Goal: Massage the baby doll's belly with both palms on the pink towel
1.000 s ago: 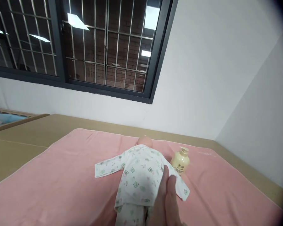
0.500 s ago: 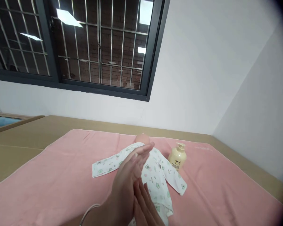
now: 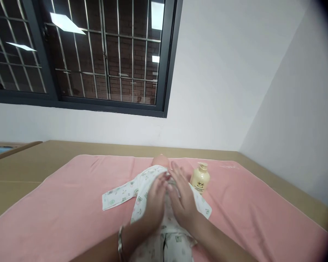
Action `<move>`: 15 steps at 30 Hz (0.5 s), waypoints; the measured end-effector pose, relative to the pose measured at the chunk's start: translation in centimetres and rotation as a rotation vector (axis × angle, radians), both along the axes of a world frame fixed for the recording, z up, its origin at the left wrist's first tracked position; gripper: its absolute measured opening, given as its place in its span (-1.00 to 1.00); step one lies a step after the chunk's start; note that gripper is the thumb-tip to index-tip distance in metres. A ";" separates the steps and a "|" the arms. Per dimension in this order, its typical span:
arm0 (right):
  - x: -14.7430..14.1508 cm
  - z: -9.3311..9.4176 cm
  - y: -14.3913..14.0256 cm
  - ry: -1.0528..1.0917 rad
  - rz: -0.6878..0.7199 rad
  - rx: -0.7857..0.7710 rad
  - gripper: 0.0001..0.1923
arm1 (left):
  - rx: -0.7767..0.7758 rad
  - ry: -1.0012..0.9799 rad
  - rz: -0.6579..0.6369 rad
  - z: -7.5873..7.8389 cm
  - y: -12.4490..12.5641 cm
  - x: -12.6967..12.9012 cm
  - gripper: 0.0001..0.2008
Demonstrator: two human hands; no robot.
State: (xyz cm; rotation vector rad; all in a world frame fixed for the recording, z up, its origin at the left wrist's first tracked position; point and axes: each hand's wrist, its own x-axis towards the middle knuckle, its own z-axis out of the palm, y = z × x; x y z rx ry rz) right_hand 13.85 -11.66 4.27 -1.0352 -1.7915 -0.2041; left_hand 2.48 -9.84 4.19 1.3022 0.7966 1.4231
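Note:
A baby doll in a white outfit with a small green print lies on its back, its head (image 3: 160,160) pointing away from me. Over the chest of the printed top (image 3: 140,205) are both my hands, palms facing each other. My left hand (image 3: 155,202), with a silver bangle at the wrist, has its fingers stretched out and slightly curved. My right hand (image 3: 182,198) is also stretched out, fingertips close to the left ones. Neither holds anything; I cannot tell whether they touch the cloth. A pale yellow pump bottle (image 3: 200,179) stands beyond my right hand, beside the doll's sleeve.
A pink mat (image 3: 71,203) lies beneath the doll and bottle, wrinkled at the right. It covers a tan padded surface (image 3: 22,163) that meets a white wall (image 3: 207,91). A barred window (image 3: 106,54) is set above. Something blue shows at the far left edge.
The palms, pressed together before, have separated into two hands side by side over the doll's chest. The view has shifted slightly.

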 end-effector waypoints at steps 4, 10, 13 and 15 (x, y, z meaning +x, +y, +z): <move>-1.0 -2.7 3.8 -0.188 0.103 -0.284 -0.36 | 0.070 0.192 0.264 -1.6 6.1 -0.9 -0.74; 2.5 -4.1 7.7 -0.209 0.076 -0.440 -0.53 | 0.187 0.342 0.302 -4.2 6.9 -0.7 -0.70; 2.1 -4.4 7.1 -0.164 -0.184 -0.496 -0.50 | 0.191 0.348 0.319 -4.1 6.5 -0.4 -0.69; 0.8 -4.4 5.8 -0.207 -0.270 -0.491 -0.48 | 0.203 0.342 0.329 -4.1 6.6 -0.4 -0.68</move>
